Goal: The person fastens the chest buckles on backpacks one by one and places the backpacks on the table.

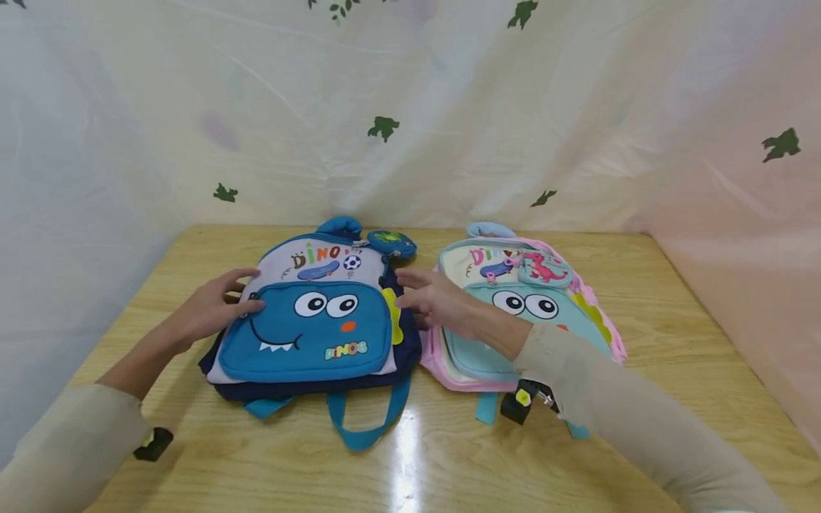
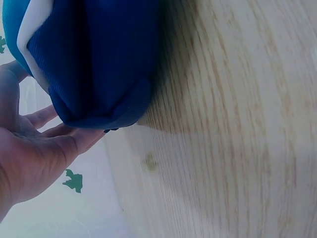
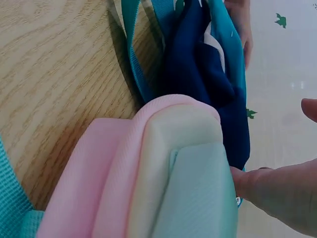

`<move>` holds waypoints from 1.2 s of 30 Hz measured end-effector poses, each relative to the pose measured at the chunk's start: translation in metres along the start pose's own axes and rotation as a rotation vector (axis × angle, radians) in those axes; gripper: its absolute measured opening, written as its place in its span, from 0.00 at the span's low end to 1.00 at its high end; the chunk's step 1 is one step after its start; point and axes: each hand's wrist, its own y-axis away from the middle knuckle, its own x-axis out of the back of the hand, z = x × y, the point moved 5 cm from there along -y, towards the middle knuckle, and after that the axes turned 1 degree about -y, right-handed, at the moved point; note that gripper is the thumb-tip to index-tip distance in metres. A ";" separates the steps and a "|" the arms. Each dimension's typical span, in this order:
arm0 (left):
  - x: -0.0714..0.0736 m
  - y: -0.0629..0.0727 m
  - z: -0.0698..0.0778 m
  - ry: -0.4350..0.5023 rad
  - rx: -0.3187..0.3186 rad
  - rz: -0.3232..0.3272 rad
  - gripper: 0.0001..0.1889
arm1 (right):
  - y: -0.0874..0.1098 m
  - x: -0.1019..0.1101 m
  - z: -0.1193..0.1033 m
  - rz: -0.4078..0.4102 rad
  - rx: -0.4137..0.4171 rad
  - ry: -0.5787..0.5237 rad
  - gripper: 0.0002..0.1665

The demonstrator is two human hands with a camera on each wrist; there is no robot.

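Observation:
A blue dinosaur backpack (image 1: 304, 331) lies face up on the table, its front pocket showing two eyes and a toothy mouth. My left hand (image 1: 208, 310) rests against its left side, thumb over the pocket's edge. In the left wrist view, the fingers reach along the dark blue side panel (image 2: 116, 59). At the opposite side, my right hand (image 1: 442, 299) has its fingers spread beside the yellow spikes (image 1: 393, 317); their tips are partly hidden. Beneath the right forearm is a pink and mint dinosaur backpack (image 1: 474, 353), also seen close up in the right wrist view.
Both backpacks lie side by side on a wooden table (image 1: 256, 470). A blue strap loop (image 1: 359, 438) extends toward the front. A small round blue pouch (image 1: 393, 244) hangs at the blue backpack's top right. Behind stands a pale curtain (image 1: 449, 142) with green leaf shapes.

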 end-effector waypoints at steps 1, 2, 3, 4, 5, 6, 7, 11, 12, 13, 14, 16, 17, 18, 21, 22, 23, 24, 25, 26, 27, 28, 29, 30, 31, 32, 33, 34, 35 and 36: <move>0.000 0.000 0.000 0.003 0.001 0.001 0.38 | 0.000 0.001 0.000 0.008 0.002 -0.026 0.43; 0.000 0.000 0.000 0.005 0.000 0.002 0.38 | 0.000 0.001 0.000 0.017 0.010 -0.049 0.43; 0.000 0.000 0.000 0.005 0.000 0.003 0.38 | 0.000 0.002 0.001 0.025 0.022 -0.067 0.43; 0.000 -0.001 0.000 0.006 0.001 0.004 0.38 | 0.000 0.003 0.000 0.041 0.036 -0.071 0.43; 0.000 0.000 -0.001 0.009 0.000 0.005 0.38 | 0.001 0.004 0.000 0.061 0.053 -0.066 0.42; 0.000 0.000 -0.001 0.012 0.000 0.007 0.38 | 0.001 0.006 0.000 0.084 0.071 -0.058 0.41; 0.000 0.000 -0.001 0.014 -0.001 0.007 0.38 | 0.001 0.007 0.000 0.109 0.089 -0.044 0.39; 0.000 0.002 -0.002 0.034 -0.006 0.006 0.38 | 0.003 0.012 -0.004 0.217 0.154 0.050 0.34; 0.000 0.003 -0.002 0.039 -0.005 0.004 0.38 | 0.003 0.013 -0.005 0.233 0.164 0.053 0.34; 0.000 0.003 -0.003 0.045 -0.005 0.003 0.38 | 0.004 0.013 -0.006 0.244 0.168 0.049 0.34; 0.000 0.003 -0.003 0.054 -0.005 -0.001 0.37 | 0.004 0.014 -0.007 0.248 0.167 0.040 0.35; 0.000 0.003 -0.003 0.082 -0.009 -0.016 0.37 | 0.006 0.013 -0.008 0.244 0.155 0.018 0.37; 0.000 0.003 -0.003 0.105 -0.014 -0.028 0.36 | 0.007 0.013 -0.009 0.237 0.153 0.007 0.38; 0.000 0.003 -0.003 0.133 -0.017 -0.043 0.36 | 0.008 0.013 -0.010 0.226 0.152 -0.005 0.38; -0.001 0.004 -0.003 0.229 -0.039 -0.093 0.34 | 0.012 0.011 -0.015 0.180 0.180 -0.013 0.39; -0.001 0.004 -0.003 0.259 -0.045 -0.109 0.34 | 0.013 0.011 -0.016 0.162 0.193 -0.021 0.39; -0.002 0.004 -0.002 0.284 -0.052 -0.122 0.34 | 0.014 0.010 -0.017 0.147 0.206 -0.028 0.39; -0.002 0.004 -0.002 0.301 -0.059 -0.129 0.35 | 0.014 0.010 -0.019 0.135 0.217 -0.037 0.39; -0.003 0.005 -0.002 0.316 -0.067 -0.136 0.35 | 0.014 0.011 -0.020 0.128 0.227 -0.039 0.39; -0.004 0.005 -0.002 0.327 -0.074 -0.142 0.36 | 0.015 0.011 -0.021 0.126 0.231 -0.039 0.40; -0.004 0.005 -0.001 0.333 -0.082 -0.146 0.36 | 0.015 0.011 -0.023 0.127 0.233 -0.038 0.40; -0.005 0.005 -0.001 0.338 -0.091 -0.149 0.36 | 0.016 0.012 -0.024 0.128 0.237 -0.038 0.39; -0.005 0.005 -0.001 0.341 -0.101 -0.153 0.37 | 0.016 0.013 -0.026 0.130 0.242 -0.038 0.39; -0.006 0.005 -0.001 0.343 -0.109 -0.156 0.37 | 0.017 0.014 -0.027 0.133 0.246 -0.039 0.39; -0.006 0.005 0.000 0.347 -0.117 -0.163 0.36 | 0.018 0.014 -0.029 0.134 0.252 -0.039 0.38; -0.007 0.005 0.000 0.352 -0.124 -0.170 0.36 | 0.019 0.015 -0.031 0.135 0.257 -0.043 0.38; -0.008 0.004 0.001 0.357 -0.132 -0.179 0.35 | 0.019 0.016 -0.032 0.136 0.264 -0.049 0.38; -0.008 0.004 0.002 0.364 -0.138 -0.187 0.34 | 0.020 0.016 -0.034 0.135 0.272 -0.058 0.37; -0.009 0.004 0.003 0.369 -0.144 -0.195 0.34 | 0.020 0.016 -0.036 0.136 0.280 -0.066 0.37; -0.009 0.004 0.004 0.374 -0.147 -0.203 0.33 | 0.020 0.017 -0.037 0.137 0.288 -0.070 0.37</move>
